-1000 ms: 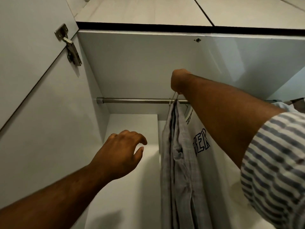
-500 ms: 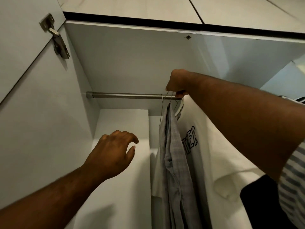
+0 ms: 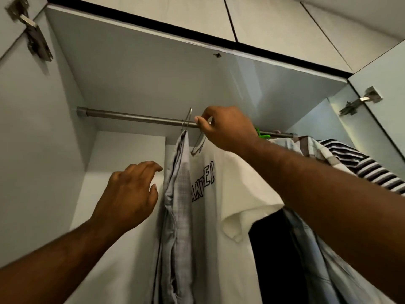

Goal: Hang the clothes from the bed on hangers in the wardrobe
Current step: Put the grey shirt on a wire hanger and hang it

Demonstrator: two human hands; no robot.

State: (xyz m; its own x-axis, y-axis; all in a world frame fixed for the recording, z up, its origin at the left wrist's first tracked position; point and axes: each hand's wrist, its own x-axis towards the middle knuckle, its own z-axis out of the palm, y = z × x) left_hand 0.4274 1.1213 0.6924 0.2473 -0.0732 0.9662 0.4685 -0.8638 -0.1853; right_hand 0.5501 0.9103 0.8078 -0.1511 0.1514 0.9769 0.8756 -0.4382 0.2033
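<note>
A metal rail (image 3: 135, 116) runs across the top of the open wardrobe. A grey checked shirt (image 3: 178, 194) hangs from it on a wire hanger (image 3: 187, 119). Right beside it hangs a white T-shirt with black lettering (image 3: 223, 194) on another wire hanger (image 3: 198, 145). My right hand (image 3: 225, 128) is up at the rail and pinches the top of the T-shirt's hanger. My left hand (image 3: 129, 194) hovers lower down, just left of the grey shirt, fingers loosely curled and holding nothing.
More clothes hang to the right: a green hanger (image 3: 262, 133), a pale checked shirt (image 3: 291, 145), a black-and-white striped top (image 3: 359, 163) and a dark garment (image 3: 274, 249). The wardrobe's left wall (image 3: 39, 150) and door hinges (image 3: 36, 38) flank the opening.
The view has swung right, showing more of the clothes on the right. My right hand has shifted right along the rail with the T-shirt's hanger. My left hand stays hovering by the grey shirt.
</note>
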